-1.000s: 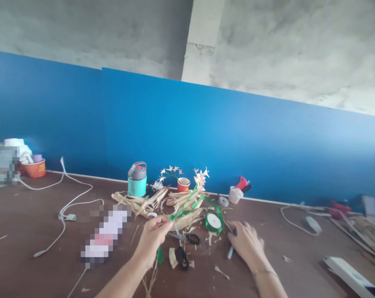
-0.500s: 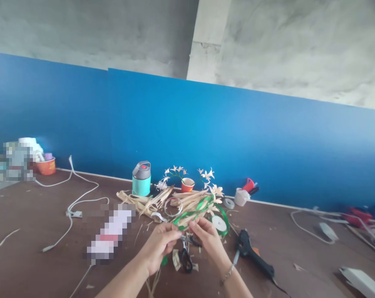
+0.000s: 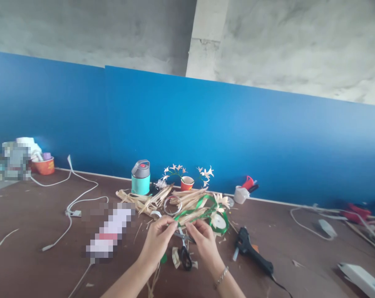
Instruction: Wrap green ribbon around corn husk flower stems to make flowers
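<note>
My left hand [image 3: 160, 236] and my right hand [image 3: 203, 236] are close together above the table, thumbs and forefingers pinched. Green ribbon [image 3: 181, 217] reaches my left fingertips; its roll [image 3: 219, 222] lies beyond my right hand. My right hand pinches at a thin stem that leads toward pale flowers [image 3: 221, 202], though the held part is too small to make out. Under the hands lie black-handled scissors [image 3: 186, 258]. Dried husks [image 3: 144, 201] and a tape ring [image 3: 172, 205] are spread behind the hands.
A teal flask [image 3: 140, 183] and an orange cup [image 3: 186, 183] with flower stems stand behind the husks. A black glue gun [image 3: 254, 252] lies right, near a white cup [image 3: 241, 194]. White cables [image 3: 70, 207] and a blurred strip [image 3: 109, 234] lie left.
The ribbon loop and flowers beyond my right hand have shifted and lowered. My fingertips are slightly higher, and my right wrist has moved left. The view has shifted slightly.
</note>
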Motion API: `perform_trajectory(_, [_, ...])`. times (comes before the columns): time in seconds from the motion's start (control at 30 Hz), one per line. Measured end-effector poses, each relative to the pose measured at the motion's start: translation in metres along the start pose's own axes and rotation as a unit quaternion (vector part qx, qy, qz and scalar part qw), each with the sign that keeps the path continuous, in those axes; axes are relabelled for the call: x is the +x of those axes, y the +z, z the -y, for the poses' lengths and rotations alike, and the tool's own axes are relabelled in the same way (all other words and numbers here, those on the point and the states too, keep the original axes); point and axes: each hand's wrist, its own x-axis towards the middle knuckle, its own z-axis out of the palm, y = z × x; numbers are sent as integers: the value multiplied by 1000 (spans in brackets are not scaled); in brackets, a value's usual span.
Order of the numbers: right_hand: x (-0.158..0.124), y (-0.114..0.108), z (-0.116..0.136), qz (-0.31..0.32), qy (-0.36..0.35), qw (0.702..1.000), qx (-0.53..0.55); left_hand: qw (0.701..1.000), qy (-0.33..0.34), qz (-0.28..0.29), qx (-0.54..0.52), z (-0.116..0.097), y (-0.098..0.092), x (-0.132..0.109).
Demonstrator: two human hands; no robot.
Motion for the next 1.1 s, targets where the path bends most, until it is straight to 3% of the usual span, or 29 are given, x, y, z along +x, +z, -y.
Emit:
perform_trajectory(0.4, [-1,1,-2,-28,36,999,-10,985,138,15,101,-1,-4,-1])
perform_trajectory(0.77, [0,1,-7,-26,38,999,-17,994,58,8,95,2,-5,1])
perform_trajectory(1.1, [-1,1,-3,-44,49,998,-25,988,95,57,104,-4,-8,1])
